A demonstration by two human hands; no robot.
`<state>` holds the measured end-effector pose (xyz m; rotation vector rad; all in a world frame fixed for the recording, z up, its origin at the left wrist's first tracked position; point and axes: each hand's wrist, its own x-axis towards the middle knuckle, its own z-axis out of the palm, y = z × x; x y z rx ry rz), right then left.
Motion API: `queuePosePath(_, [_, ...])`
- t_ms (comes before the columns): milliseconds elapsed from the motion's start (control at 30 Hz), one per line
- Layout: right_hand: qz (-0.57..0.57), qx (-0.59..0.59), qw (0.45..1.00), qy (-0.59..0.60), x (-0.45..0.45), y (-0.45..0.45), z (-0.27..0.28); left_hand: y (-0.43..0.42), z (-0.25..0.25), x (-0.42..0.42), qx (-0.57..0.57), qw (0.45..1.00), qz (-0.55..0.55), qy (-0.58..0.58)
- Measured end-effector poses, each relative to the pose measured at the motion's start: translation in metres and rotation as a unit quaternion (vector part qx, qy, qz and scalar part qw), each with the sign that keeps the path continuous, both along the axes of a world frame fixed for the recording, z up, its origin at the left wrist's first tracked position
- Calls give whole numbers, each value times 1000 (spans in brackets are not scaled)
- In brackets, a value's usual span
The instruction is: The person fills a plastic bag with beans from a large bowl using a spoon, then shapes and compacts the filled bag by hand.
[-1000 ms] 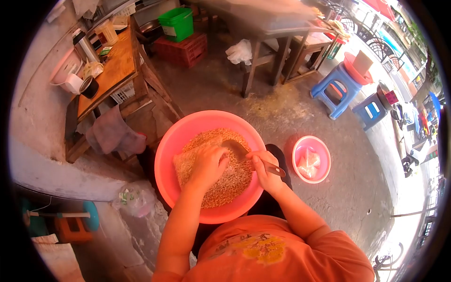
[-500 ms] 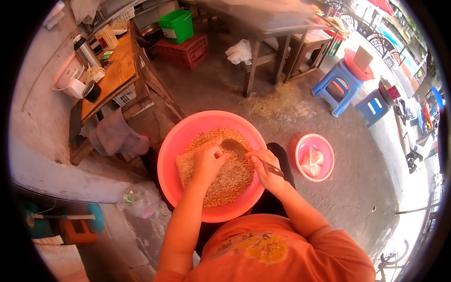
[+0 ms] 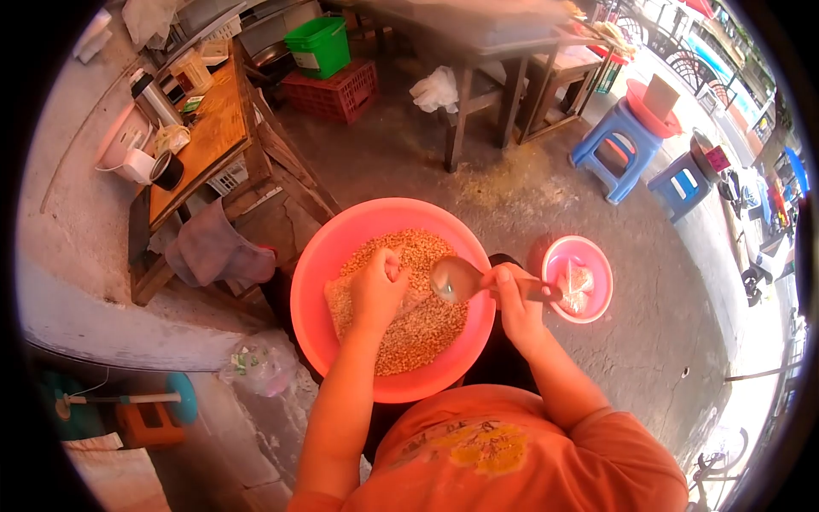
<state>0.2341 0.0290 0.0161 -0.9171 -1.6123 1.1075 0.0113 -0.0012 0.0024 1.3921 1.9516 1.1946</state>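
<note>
A large pink basin (image 3: 309, 346) sits over my lap, with tan grains or beans (image 3: 431, 337) spread inside. My right hand (image 3: 515, 300) grips the dark handle of a big metal spoon (image 3: 455, 280), whose bowl hangs over the basin's right side and looks bare. Fingers pinched, my left hand (image 3: 378, 290) is closed on the top of a clear plastic bag (image 3: 339, 300) that lies in the basin among the grains. How full that bag is, I cannot tell.
Right of my knee, a small pink basin (image 3: 603, 294) holds filled clear bags (image 3: 577, 283). A wooden table (image 3: 217, 107) with cups and a flask stands left. Beyond are a green bucket (image 3: 320, 49) on a red crate (image 3: 337, 92), a dark table and blue stools (image 3: 616, 158).
The spoon has risen from the grains and swung right, its bowl now tilted upward. My left hand shifts slightly, still pinching the bag.
</note>
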Motion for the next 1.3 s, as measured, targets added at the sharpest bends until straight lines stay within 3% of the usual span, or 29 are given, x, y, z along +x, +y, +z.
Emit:
queuePosePath(100, [32, -20, 995, -95, -5, -3, 15, 2, -11, -2, 3, 997, 13, 81])
queuePosePath(200, [119, -84, 973, -179, -18, -17, 23, 2, -11, 0, 16, 997, 24, 65])
queuePosePath(267, [171, -4, 949, -264, -30, -24, 8, 2, -11, -3, 52, 998, 16, 6])
queuePosePath(367, [245, -1, 934, -260, -43, -37, 1, -1, -17, -5, 90, 993, 23, -66])
queuePosePath(467, [282, -29, 928, -240, -46, -37, 0, -5, -10, -2, 124, 983, 50, -124])
queuePosePath(567, [271, -190, 936, -119, -41, -32, 9, -4, -12, -5, 147, 975, 57, -159])
queuePosePath(700, [159, -242, 956, 43, -28, -21, 8, 1, -15, -9, 103, 987, 29, -122])
queuePosePath(933, [42, -96, 987, 122, -19, -6, 15, 4, -15, -9, 16, 997, 21, 73])
queuePosePath(1000, [60, 38, 997, -6, -21, -5, 14, 4, -9, -8, -30, 988, 20, 152])
queuePosePath(1067, [96, 212, 968, -97, -29, 2, 7, 5, -11, -7, -34, 985, 12, 171])
queuePosePath(1100, [108, 174, 972, -118, -30, -3, 4, 6, -13, -7, -37, 983, 8, 181])
queuePosePath(1200, [73, 220, 965, -120, -28, -5, 7, 6, -28, -12, 55, 963, 13, 263])
queuePosePath(1300, [-3, 155, 981, -113, -17, -8, 7, 6, -30, -14, 93, 971, 19, 218])
